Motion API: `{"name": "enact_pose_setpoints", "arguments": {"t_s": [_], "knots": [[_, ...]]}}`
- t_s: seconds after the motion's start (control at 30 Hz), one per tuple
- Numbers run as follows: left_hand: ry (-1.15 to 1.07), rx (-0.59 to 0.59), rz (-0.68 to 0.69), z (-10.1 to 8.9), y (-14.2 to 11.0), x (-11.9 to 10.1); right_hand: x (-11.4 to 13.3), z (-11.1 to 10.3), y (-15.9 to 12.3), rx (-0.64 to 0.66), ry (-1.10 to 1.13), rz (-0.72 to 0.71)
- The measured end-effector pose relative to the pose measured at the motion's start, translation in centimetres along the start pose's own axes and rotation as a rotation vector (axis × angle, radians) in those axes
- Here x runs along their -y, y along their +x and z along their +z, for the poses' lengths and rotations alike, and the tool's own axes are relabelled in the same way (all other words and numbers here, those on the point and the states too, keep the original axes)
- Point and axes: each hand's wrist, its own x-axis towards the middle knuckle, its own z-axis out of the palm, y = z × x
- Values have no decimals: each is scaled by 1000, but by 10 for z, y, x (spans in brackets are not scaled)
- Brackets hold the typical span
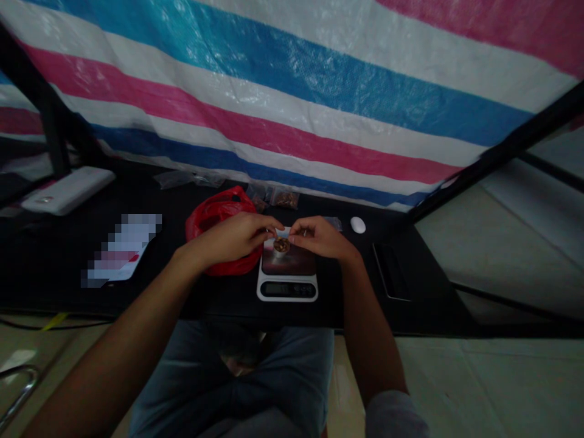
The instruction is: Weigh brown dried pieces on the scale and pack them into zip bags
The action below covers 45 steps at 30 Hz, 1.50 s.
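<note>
A small round cup (281,246) of brown bits stands on the dark plate of a white kitchen scale (287,291). My left hand (246,236) reaches in from the left, its fingertips pinched together close to the cup's far left edge. From the right comes my right hand (322,237), thumb and fingers drawn together at the cup's right rim. Whether either hand touches the cup, or holds a small bit, is too small to make out. The scale's display is too dark to read. A red plastic bag (201,216) lies open beside the scale, partly behind my left hand.
Clear bags with brown pieces (285,199) lie behind the scale. To the right are a white mouse-like oval (358,225) and a dark phone (391,271). A blurred-out sheet (121,252) and white box (70,190) are left. A striped tarp (274,91) hangs behind the black table.
</note>
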Motion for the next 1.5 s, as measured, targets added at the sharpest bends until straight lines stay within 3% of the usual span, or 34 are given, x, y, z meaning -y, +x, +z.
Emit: {"name": "enact_pose_setpoints", "arguments": {"t_s": [0.73, 0.93, 1.2, 1.43, 1.5], "knots": [[-26, -8, -31, 2, 0, -4, 1, 7, 2, -58, 77, 13], [-39, -6, -57, 0, -3, -4, 2, -3, -2, -101, -2, 27], [-8, -17, -115, 0, -5, -1, -5, -2, -3, 92, -99, 143], [-6, -24, -109, 2, -7, 1, 1, -6, -5, -8, -167, 79], [-14, -26, -118, 2, -8, 2, 1, -5, -4, 17, -188, 79]]}}
